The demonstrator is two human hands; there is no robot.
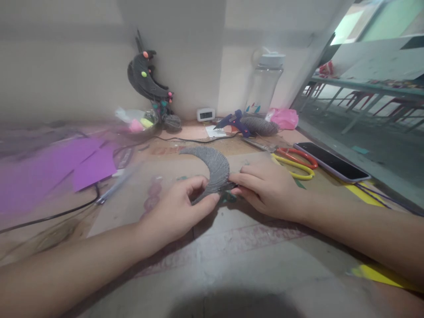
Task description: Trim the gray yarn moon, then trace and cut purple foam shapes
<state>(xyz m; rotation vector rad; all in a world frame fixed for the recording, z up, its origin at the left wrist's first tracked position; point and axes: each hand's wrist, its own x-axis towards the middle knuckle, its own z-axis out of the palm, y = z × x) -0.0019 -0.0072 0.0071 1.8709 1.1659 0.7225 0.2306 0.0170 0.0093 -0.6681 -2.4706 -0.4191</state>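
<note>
A crescent moon shape (217, 165) wrapped in grey yarn is held just above the work surface, its upper tip pointing left. My left hand (180, 207) grips its lower end, with the thumb on the near side and the fingers curled behind. At the crescent's lower right edge, my right hand (265, 187) has its thumb and forefinger closed against the rim; any yarn end between them is too small to make out. Small green scraps (228, 196) show below the crescent, between the hands.
Scissors (294, 163) with red and yellow handles lie right, beside a phone (331, 161). Behind are a blue glue gun (235, 123), grey yarn (260, 126), a bottle (265, 84) and a small digital clock (206, 115). A dark crescent decoration (142, 79) leans on the wall. Purple sheets (59, 163) lie left.
</note>
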